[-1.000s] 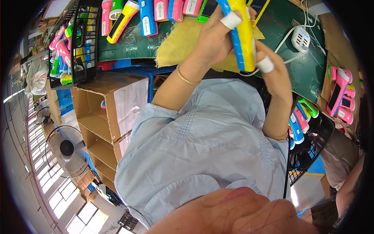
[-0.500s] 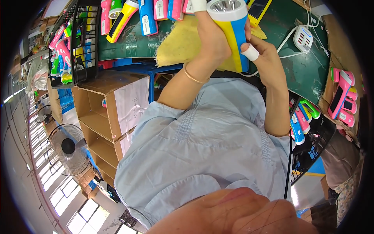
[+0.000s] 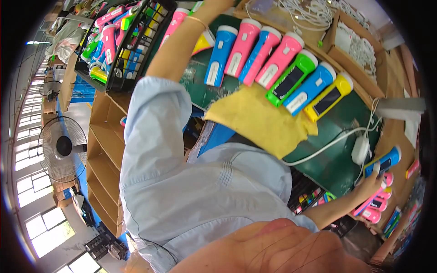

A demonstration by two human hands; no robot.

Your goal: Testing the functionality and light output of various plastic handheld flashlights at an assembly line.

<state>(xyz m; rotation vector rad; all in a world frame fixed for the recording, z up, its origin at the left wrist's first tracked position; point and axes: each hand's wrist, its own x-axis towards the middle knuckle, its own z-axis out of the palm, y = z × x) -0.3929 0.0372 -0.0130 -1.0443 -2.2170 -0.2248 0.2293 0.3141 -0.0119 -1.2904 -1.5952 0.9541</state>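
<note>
My right hand [image 3: 371,185], at the far right, is closed on a blue and yellow flashlight [image 3: 386,160] with a dark panel on its side. It is above a pile of pink flashlights [image 3: 375,204] at the table's edge. My left hand [image 3: 217,5] reaches up to the top rim of the picture, where its fingers are cut off. Below its forearm lies a yellow-ended flashlight [image 3: 202,42], partly covered. Several flashlights in blue, pink, green and yellow stand in a slanting row, among them a green one [image 3: 291,79] beside a yellow cloth [image 3: 255,116].
On the left, a black basket [image 3: 136,45] is filled with flashlights. Brown cardboard shelves [image 3: 107,136] and a fan [image 3: 63,145] are beyond my left side. A white charger block [image 3: 361,150] with cables sits right of the cloth. An open carton [image 3: 334,34] holds white cables at the back.
My hands were together around a blue and yellow flashlight; now they are far apart. The right has carried the flashlight to the right, and the left has reached away to the top. The view has shifted.
</note>
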